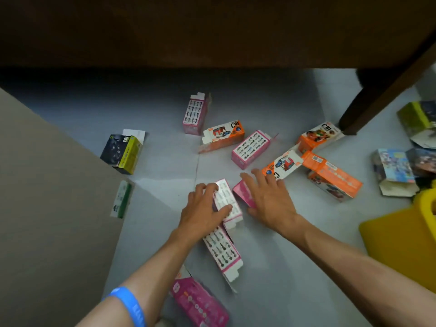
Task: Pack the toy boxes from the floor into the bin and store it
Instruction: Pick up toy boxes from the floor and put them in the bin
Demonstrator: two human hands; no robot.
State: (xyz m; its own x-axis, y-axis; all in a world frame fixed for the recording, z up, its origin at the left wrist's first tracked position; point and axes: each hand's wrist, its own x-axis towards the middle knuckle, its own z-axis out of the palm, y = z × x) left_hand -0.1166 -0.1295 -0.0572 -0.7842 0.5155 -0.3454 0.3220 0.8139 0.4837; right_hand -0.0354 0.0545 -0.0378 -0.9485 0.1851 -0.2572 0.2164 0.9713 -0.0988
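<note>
Left hand (203, 208) fingers curled on a pink box (227, 201); right hand (266, 197) fingers spread flat over another pink box (244, 193), no grip. Loose end flaps could snag or crush; boxes might slip.

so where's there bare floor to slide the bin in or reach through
Bare floor lies between the right hand and the yellow bin. Another open patch sits between the black-green box and the upright pink box. It is crowded around the orange boxes and by the left hand, among pink boxes.
</note>
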